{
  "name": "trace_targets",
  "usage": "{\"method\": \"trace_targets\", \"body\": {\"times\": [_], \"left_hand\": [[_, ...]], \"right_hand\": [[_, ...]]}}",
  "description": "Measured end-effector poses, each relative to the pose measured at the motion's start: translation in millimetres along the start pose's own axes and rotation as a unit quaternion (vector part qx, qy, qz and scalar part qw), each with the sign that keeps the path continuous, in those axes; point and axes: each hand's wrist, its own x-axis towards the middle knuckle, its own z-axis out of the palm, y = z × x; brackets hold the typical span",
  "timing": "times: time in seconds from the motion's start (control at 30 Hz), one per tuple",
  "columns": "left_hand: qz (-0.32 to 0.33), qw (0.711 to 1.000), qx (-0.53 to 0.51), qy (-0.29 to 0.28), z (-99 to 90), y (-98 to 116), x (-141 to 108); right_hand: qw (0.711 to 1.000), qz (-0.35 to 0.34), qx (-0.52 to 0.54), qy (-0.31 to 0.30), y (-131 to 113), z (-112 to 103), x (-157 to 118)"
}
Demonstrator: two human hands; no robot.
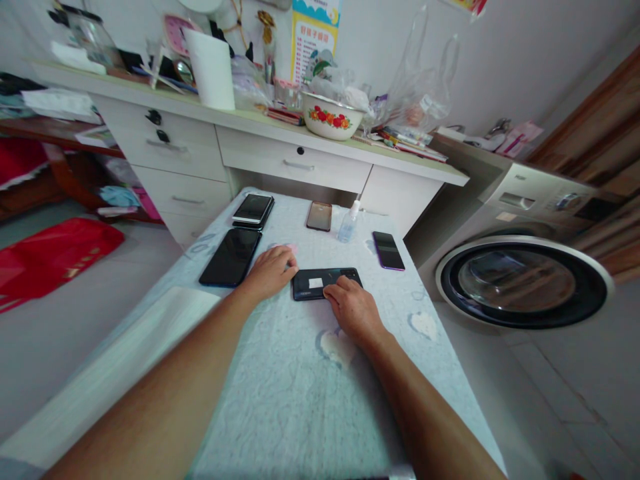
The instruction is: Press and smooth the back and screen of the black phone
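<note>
A dark phone [329, 285] lies back up on the patterned cloth, with a small white sticker and its camera at the top right corner. My right hand [354, 308] is closed, its bunched fingertips pressing on the phone's back and lower edge. Just left of the phone rests my left hand [271, 272], fingers loosely extended and thumb close to the phone's left end. Part of a small pink piece [291, 249] shows beyond the left fingers; the rest is hidden. Left of that hand lies a large black phone [231, 257], screen up.
Farther back are stacked phones [253, 209], a brownish phone case [319, 217] and a clear spray bottle [349, 223]. A purple-edged phone [389, 251] lies on the right. Behind stands a white desk [300, 167] with a flowered bowl [333, 119]; a washing machine [523, 280] stands right.
</note>
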Motion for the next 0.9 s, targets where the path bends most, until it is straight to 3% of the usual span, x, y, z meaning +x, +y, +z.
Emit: {"method": "trace_targets", "body": {"times": [0.5, 0.9], "left_hand": [[-0.003, 1.000, -0.002, -0.004, 0.3, -1, 0], [-0.005, 1.000, 0.001, -0.008, -1.7, 0, -1]], "right_hand": [[0.995, 0.093, 0.022, -0.016, 21, -14, -7], [0.992, 0.122, 0.017, 0.005, 41, -15, -13]]}}
